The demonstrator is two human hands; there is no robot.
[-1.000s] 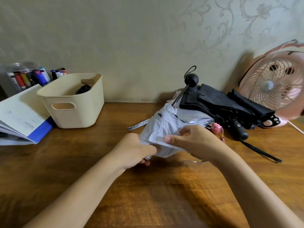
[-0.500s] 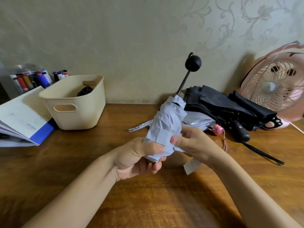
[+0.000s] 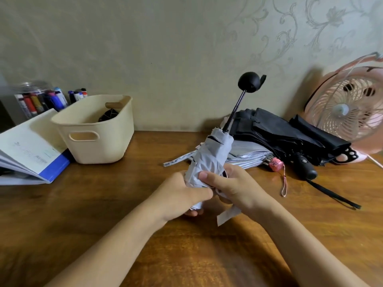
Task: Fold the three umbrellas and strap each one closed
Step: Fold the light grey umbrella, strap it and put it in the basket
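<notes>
We see both hands wrapped around one light grey umbrella (image 3: 211, 156), held just above the bench (image 3: 83, 214) near its middle. The left hand (image 3: 182, 195) grips the lower end of the bundled canopy, thumb laid across the front, fingers curled underneath. The right hand (image 3: 234, 187) clasps the same bundle from the other side, its thumb pressing the cloth just above the left thumb. A pale strap tab (image 3: 227, 214) hangs loose below the right hand. The umbrella tilts up and to the right, its dark shaft ending in a round black knob (image 3: 248, 82) in front of the wall. Behind it on the bench lies a silver umbrella (image 3: 246, 152) with a pink handle (image 3: 275, 163), and touching that, further back, a black umbrella (image 3: 286, 135) with a black handle (image 3: 306, 168); we cannot tell whether either is strapped. A pink fan (image 3: 350, 108) stands at the far right. To the left we find a cream basket (image 3: 95, 131), an open booklet (image 3: 27, 150) beside it, and a jar of markers (image 3: 37, 100) by the wall.
</notes>
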